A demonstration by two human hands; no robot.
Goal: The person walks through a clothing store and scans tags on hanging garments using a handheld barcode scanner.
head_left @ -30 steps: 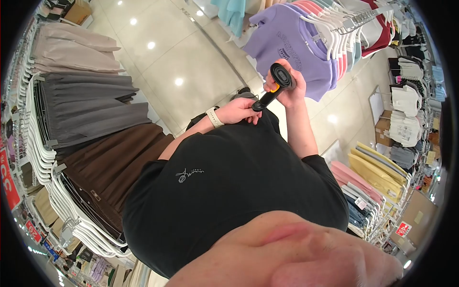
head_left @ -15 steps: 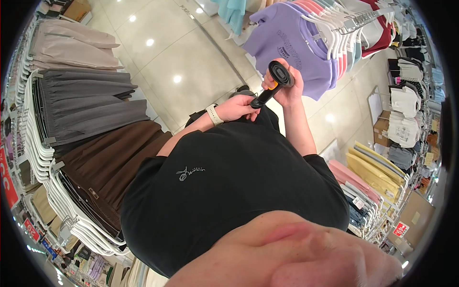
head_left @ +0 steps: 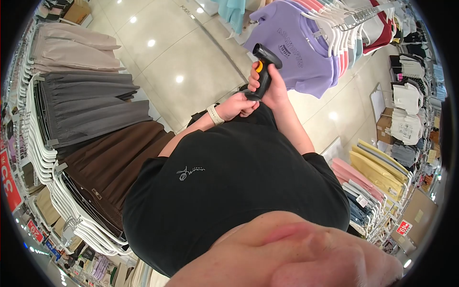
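Observation:
A black handheld scanner with a yellow trigger stands out in front of the black shirt. My right hand is wrapped round its handle, just below the scanner head, which points to the upper left. My left hand, with a pale watch on the wrist, is closed at the butt of the handle. Its thumb and fingers meet the scanner's lower end, partly hidden behind it. Beyond the scanner head hangs a lilac T-shirt with printed letters, close to it in the view.
Grey garments and brown garments hang on white hangers at the left. Yellow clothes and pink clothes hang at the right. A cardboard box sits on the tiled floor. Red price signs stand at both sides.
The scanner has turned in my right hand, its head swinging from facing up to pointing upper left. My right hand has shifted slightly left and down; my left hand has stayed at the handle's end.

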